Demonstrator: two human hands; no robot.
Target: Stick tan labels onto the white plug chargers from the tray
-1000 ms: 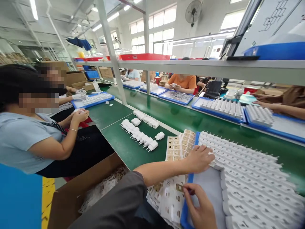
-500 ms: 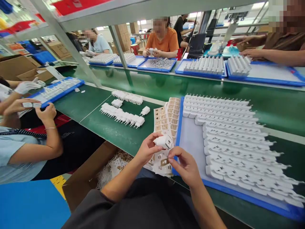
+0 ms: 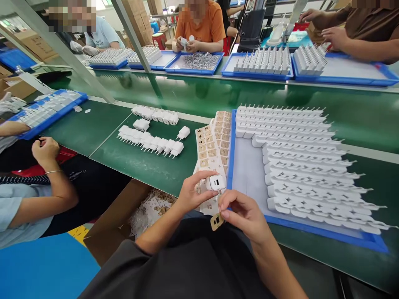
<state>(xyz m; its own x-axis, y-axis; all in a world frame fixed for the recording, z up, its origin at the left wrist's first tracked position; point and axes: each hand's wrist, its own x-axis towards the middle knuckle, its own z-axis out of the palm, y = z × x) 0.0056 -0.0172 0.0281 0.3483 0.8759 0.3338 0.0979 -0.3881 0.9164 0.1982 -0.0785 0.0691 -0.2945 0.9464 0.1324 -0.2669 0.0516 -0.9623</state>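
Between the thumb and fingers of my left hand (image 3: 195,191) is a white charger plug (image 3: 216,182), its port face turned towards me. My right hand (image 3: 241,211), just below and to the right, pinches a small tan sticker (image 3: 216,222) with cut-out holes. The sticker hangs apart from the plug, in front of my dark shirt. Under and behind my hands lie sheets of tan stickers (image 3: 207,151), partly peeled, against the left side of a blue tray (image 3: 231,160). Rows of white charger plugs (image 3: 299,166) stand in that tray with their pins pointing away to the right.
Loose white plugs (image 3: 152,139) lie in rows on the green bench (image 3: 102,141). Below its edge sits a cardboard box (image 3: 109,224) of scraps. A co-worker's arm (image 3: 52,182) is at the left. Across the bench, other people sit behind blue trays (image 3: 262,74); a metal post (image 3: 84,54) slants down.
The view has tilted down and shifted. My left hand has turned the plug's port face more towards me. The sticker in my right hand has swung lower, clear of the sheet.
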